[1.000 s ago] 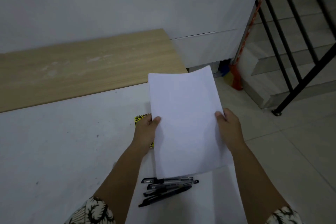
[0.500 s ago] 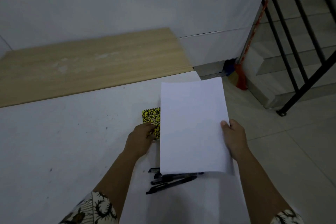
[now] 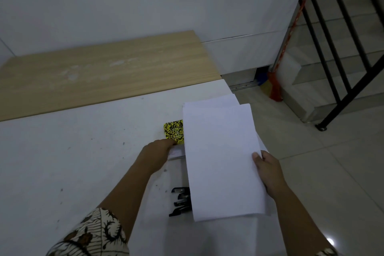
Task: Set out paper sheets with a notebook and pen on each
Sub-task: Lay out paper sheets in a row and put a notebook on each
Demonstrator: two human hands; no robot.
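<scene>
Head view shows your right hand pinching a paper sheet by its right edge above the desk corner; your left hand grasps the notebook stack. Pens lie partly hidden beneath. Bare desk spreads left.

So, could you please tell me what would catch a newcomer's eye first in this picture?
The white sheet of paper fills the middle, held at its right edge by the right hand. Left of it, the left hand reaches the yellow speckled notebook, and black pens peek out below.
</scene>
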